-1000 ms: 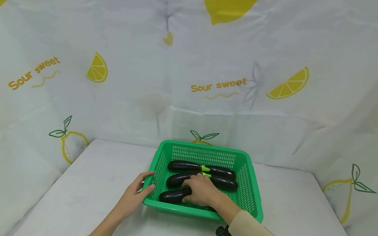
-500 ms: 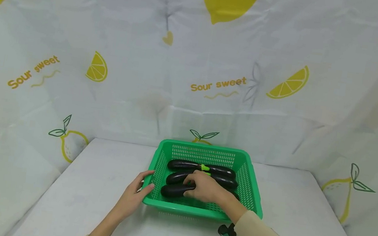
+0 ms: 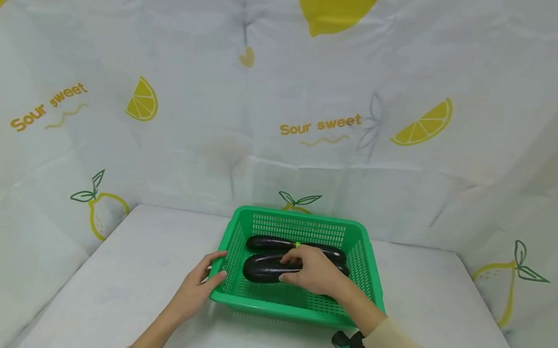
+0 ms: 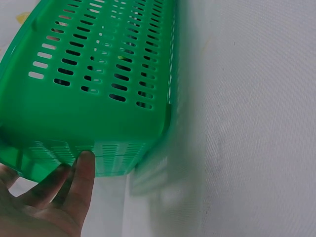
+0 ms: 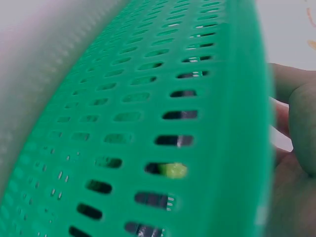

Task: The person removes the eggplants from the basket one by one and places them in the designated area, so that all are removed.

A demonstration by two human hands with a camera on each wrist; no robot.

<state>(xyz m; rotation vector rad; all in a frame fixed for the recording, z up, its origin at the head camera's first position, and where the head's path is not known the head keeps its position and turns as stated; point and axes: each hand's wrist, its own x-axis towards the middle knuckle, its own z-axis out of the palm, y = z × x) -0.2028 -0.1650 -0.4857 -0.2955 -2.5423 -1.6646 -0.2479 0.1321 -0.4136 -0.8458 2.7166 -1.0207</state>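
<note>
A green plastic basket point(image 3: 283, 312) holds several dark, glossy eggplants laid in rows. My left hand point(image 3: 193, 292) grips its left rim near the front corner; in the left wrist view its fingers point(image 4: 83, 177) press the end wall. Inside the basket, my right hand point(image 3: 316, 271) pinches an eggplant point(image 3: 262, 273) lying close against the middle row. Behind it, a back-row eggplant point(image 3: 270, 244) lies end to end with another eggplant point(image 3: 334, 254), a green stem point(image 3: 298, 245) between them. The right hand hides much of the middle row.
The basket stands on a white-covered table point(image 3: 143, 262), close to a white curtain point(image 3: 182, 156) printed with lemons. Black wrist mounts show below both hands. The basket's front wall point(image 5: 148, 98) fills much of the right wrist view.
My right hand has moved the front eggplant away from the front wall, back against the middle row. The left hand and basket have stayed in place.
</note>
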